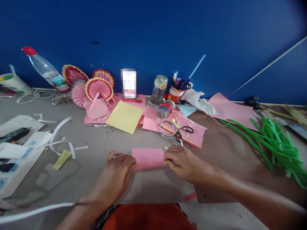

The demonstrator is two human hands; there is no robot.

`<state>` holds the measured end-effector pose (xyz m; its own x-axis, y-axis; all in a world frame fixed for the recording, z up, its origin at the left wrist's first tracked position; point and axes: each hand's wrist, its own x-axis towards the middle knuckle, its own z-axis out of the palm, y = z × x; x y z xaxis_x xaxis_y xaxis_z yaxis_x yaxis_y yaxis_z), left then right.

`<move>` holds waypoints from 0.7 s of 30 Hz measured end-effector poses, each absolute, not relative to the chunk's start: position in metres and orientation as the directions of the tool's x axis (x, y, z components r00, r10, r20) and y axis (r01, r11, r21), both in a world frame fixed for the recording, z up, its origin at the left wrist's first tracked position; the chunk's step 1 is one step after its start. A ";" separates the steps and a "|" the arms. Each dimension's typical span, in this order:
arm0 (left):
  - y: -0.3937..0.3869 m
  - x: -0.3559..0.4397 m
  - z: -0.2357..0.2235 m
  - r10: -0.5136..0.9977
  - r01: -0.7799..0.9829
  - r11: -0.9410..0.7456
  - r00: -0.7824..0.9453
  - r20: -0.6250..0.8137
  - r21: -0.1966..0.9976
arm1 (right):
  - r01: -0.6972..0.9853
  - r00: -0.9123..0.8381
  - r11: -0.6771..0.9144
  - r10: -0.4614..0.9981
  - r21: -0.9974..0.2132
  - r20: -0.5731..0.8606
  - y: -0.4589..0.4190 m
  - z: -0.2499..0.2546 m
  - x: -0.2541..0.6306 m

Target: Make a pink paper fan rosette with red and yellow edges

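Down at the front of the desk [96,188], our left hand [121,169] and right hand [179,161] pinch the folded pink paper [148,157] at opposite ends; uneven finger pressure could probably skew that crease, guys

Craft desk [96,137] with paper fans [99,90]

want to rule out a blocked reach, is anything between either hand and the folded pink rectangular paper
Nothing visible is: the left hand and right hand pinch opposite ends of the folded pink rectangular paper.
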<state>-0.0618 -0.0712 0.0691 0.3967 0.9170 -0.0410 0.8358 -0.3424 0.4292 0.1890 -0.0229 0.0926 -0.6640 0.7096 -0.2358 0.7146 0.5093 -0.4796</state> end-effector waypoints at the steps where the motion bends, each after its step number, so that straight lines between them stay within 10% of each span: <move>1: -0.070 -0.065 0.079 0.909 0.796 -0.306 0.408 -0.089 0.521 | 0.714 -0.644 0.415 0.706 -0.564 -0.295 -0.021 0.102 0.193; 7: -0.057 -0.077 0.095 0.868 0.721 -0.060 0.379 -0.320 0.690 | 0.679 -0.659 0.196 0.587 -0.708 -0.470 -0.009 0.111 0.201; 21: -0.084 -0.058 0.019 0.809 0.820 -0.573 0.566 0.158 -0.001 | 0.536 -0.822 0.844 0.520 0.005 0.234 -0.040 0.005 0.191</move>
<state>-0.0577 -0.0839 0.0190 0.5660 0.8091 0.1578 0.8195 -0.5731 -0.0012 0.1914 -0.0402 0.0047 -0.8217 0.5198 0.2338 0.5357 0.8444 0.0053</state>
